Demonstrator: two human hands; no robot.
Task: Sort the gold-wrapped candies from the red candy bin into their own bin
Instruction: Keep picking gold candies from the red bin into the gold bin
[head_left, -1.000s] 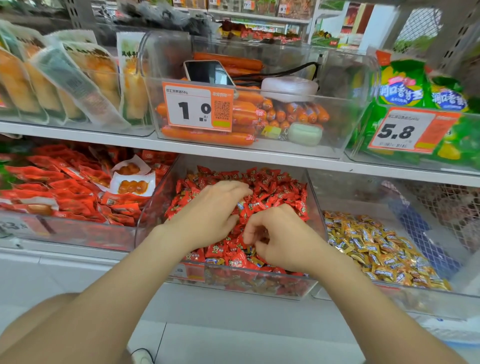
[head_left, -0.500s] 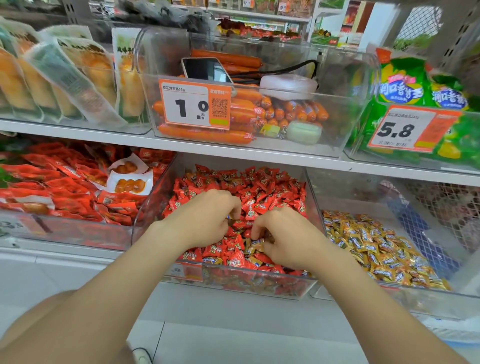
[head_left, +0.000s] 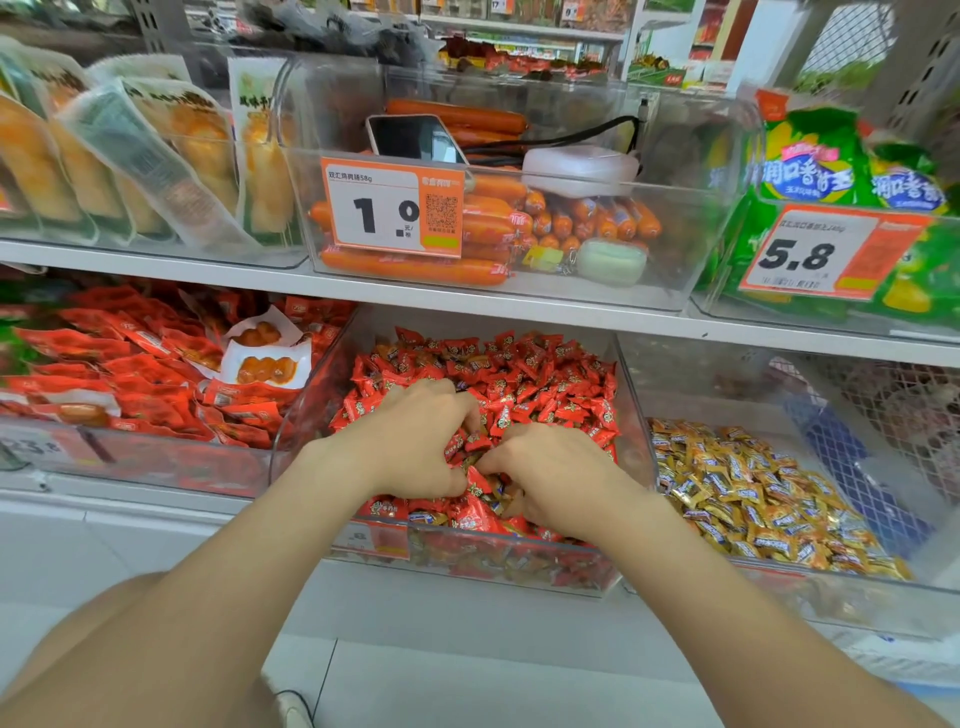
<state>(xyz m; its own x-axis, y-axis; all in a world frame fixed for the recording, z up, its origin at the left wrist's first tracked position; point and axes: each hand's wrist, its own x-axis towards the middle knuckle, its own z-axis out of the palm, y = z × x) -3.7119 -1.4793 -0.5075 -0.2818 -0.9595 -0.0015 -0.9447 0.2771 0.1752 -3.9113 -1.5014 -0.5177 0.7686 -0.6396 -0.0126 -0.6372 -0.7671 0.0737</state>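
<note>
The clear red candy bin (head_left: 626, 415) on the lower shelf is full of red-wrapped candies (head_left: 519, 374), with a few gold-wrapped candies (head_left: 431, 517) mixed in near its front. Both hands are dug into the front of this pile. My left hand (head_left: 415, 441) lies knuckles up with fingers curled down into the red candies, its fingertips hidden. My right hand (head_left: 556, 483), close beside it, curls fingers and thumb round gold wrappers at the pile's middle. To the right, the gold candy bin (head_left: 831, 603) holds a heap of gold-wrapped candies (head_left: 753, 493).
A bin of red snack packets (head_left: 130, 374) stands to the left. The upper shelf carries a clear bin (head_left: 691, 249) with sausages, a phone (head_left: 415, 137) and a white case, plus price tags (head_left: 395, 213). Green bags (head_left: 810, 161) sit upper right. White floor lies below.
Both hands have drawn toward the bin's front and sunk deeper into the pile, fingers curling tighter. The view has shifted slightly left.
</note>
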